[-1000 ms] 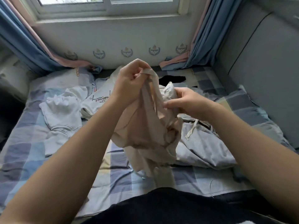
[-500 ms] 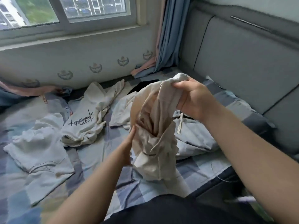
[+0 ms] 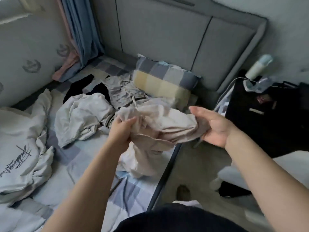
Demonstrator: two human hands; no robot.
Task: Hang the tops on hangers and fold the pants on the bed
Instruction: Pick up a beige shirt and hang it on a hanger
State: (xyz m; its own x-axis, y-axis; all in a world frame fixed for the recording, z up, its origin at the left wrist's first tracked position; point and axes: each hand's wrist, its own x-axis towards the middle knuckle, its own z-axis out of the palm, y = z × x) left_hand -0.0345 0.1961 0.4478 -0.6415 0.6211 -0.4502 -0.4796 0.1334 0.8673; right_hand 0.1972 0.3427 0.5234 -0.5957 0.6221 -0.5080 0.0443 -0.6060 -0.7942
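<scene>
One blue-checked fabric bed [image 3: 80, 161] lay beneath the crumpled beige thin-cloth garment [image 3: 167, 124], which was lifted near its edge. Soft, light and limp, it wanted gripping along a hem. Left hand [image 3: 121, 131] clutched one bunch; right hand [image 3: 215, 129], half open, perhaps pinched the other end.

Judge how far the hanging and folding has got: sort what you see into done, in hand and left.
Done: nothing visibly; no garment is on a hanger or neatly folded. In hand: the beige garment, bunched, held between the left hand and right hand. Left: the printed white top, cream garment, grey drawstring pants and black garment all lie crumpled on the bed.
</scene>
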